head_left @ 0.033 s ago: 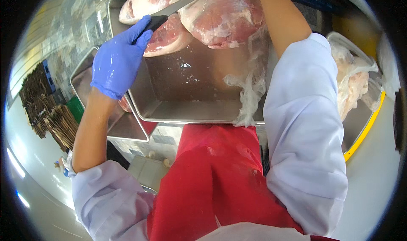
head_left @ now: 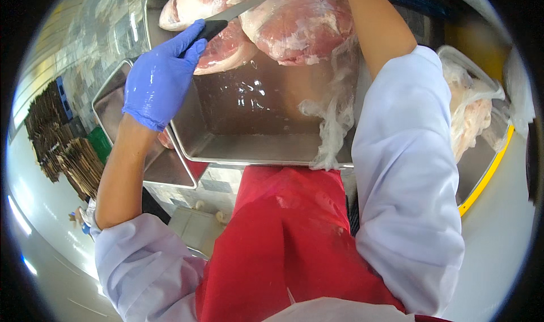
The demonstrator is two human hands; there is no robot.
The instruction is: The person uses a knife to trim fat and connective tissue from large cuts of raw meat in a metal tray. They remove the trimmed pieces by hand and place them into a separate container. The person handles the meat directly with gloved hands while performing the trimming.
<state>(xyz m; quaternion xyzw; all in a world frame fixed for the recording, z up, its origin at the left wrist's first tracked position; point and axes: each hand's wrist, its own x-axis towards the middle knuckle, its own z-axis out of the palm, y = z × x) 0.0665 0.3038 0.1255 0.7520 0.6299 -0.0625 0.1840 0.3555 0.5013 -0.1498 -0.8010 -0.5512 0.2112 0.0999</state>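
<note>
My left hand, in a blue glove, is closed around the black handle of a long knife. The blade reaches over large pieces of raw meat in a steel tray; pale fat shows on several of them. Crumpled clear plastic hangs from the meat to the tray's front rim. My bare right forearm reaches up past the meat's right side to the top edge of the picture; the hand itself is out of view.
A second steel tray sits to the left. On the right, a container with a yellow edge holds pale meat in plastic. Stacked flattened brown cardboard and a green crate are at the far left.
</note>
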